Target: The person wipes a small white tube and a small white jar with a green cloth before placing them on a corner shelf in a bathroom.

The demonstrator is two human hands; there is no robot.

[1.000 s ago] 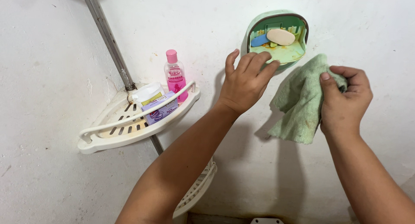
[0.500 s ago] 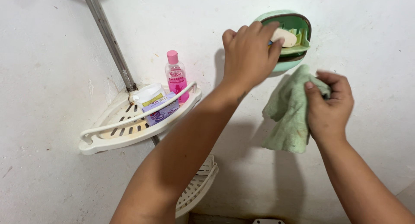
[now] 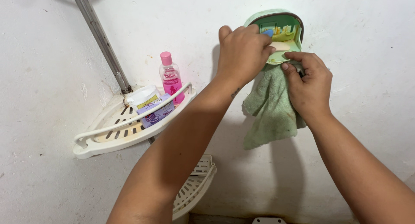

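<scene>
**Hands close in on a wall-mounted soap holder**

Both hands have moved since the earlier frames; the left hand [image 3: 243, 55], open and short of the holder a second ago, now reaches into the green soap holder [image 3: 276, 34] fixed high on the white wall [image 3: 367, 120], fingers curled over a pale bar of soap [image 3: 280, 46]; whether they pinch it I cannot tell, since the knuckles hide the fingertips. Its forearm rises diagonally from the lower left, wrist bent slightly inward.

Meanwhile the right hand [image 3: 309, 83] has come up just under the holder's rim, thumb and fingers pinched on a green cloth [image 3: 270, 109] that hangs loose below; the forearm enters from the lower right.

Risks, as I judge them: wet soap could slip from the curled fingers and fall; pressure could loosen the holder; the cloth could drop if the pinch slackens.

To the left, well apart, a white corner shelf [image 3: 99, 139] carries a pink bottle [image 3: 170, 77] and a small jar [image 3: 145, 98].
</scene>
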